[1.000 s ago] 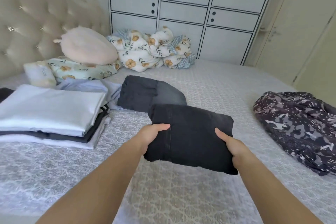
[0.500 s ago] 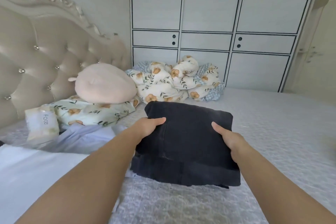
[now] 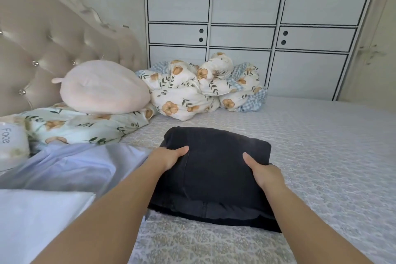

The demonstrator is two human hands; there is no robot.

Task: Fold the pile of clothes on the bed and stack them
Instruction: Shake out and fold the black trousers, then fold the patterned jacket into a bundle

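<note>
White stack (image 3: 40, 218): folded cloth at my near left, on the bed, with only its top sheet in view.
Pale blue cloth (image 3: 81, 165): loose and rumpled just behind the white stack, touching the left edge of the dark garment.
Packet (image 3: 10, 143): far left edge, white, with the word "Face" printed on it.
Headboard (image 3: 53, 45): beige, padded and buttoned, behind the pillows on the left.
Round cushion (image 3: 102, 87): pale pink, resting on a flat flowered pillow (image 3: 85, 126).
Left hand (image 3: 169, 157): my thumb lies on top of the folded black garment and my fingers are tucked under its left edge, gripping it.
Black garment (image 3: 214, 176): folded into a thick rectangle, in the middle of the bed, sitting on another dark folded piece (image 3: 214, 213) that shows along its near edge.
Right hand (image 3: 262, 173): grips the garment's right side the same way, thumb on top.
Flowered quilt (image 3: 203, 88): bunched up at the far side of the bed.
Bed (image 3: 321, 156): pale patterned cover.
Wardrobe (image 3: 246, 17): white doors with black lines, behind the bed.
</note>
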